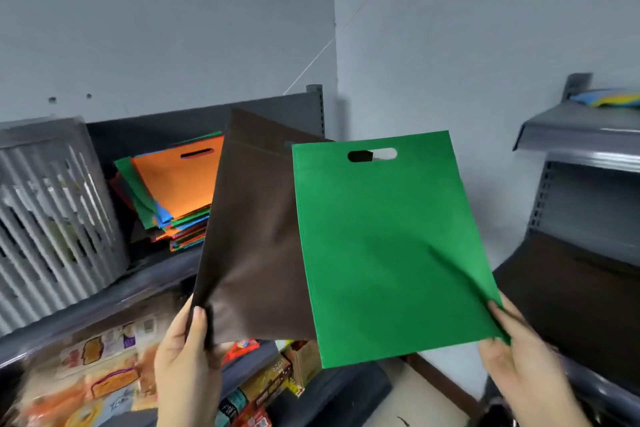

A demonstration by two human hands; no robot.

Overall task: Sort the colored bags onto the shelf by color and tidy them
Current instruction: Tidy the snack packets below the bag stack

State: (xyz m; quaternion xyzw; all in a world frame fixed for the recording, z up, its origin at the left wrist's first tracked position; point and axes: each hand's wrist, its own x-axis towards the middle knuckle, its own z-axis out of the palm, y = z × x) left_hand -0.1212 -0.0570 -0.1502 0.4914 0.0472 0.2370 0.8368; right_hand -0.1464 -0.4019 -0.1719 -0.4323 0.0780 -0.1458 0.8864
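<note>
The left hand (187, 350) pinches the lower left corner of a brown bag (252, 236), thumb on the front, holding it upright and tilted. The right hand (516, 354) pinches the lower right corner of a green bag (391, 250), whose left edge overlaps the brown one. Both bags are raised in front of 2 grey shelves. Behind them, on the left shelf (114, 291), lies a loose stack of bags (173, 194) topped by an orange one, beside a grey slatted basket (52, 211). Another brown bag (571, 302) lies on the right shelf (581, 135). Snack packets (97, 371) sit below.
</note>
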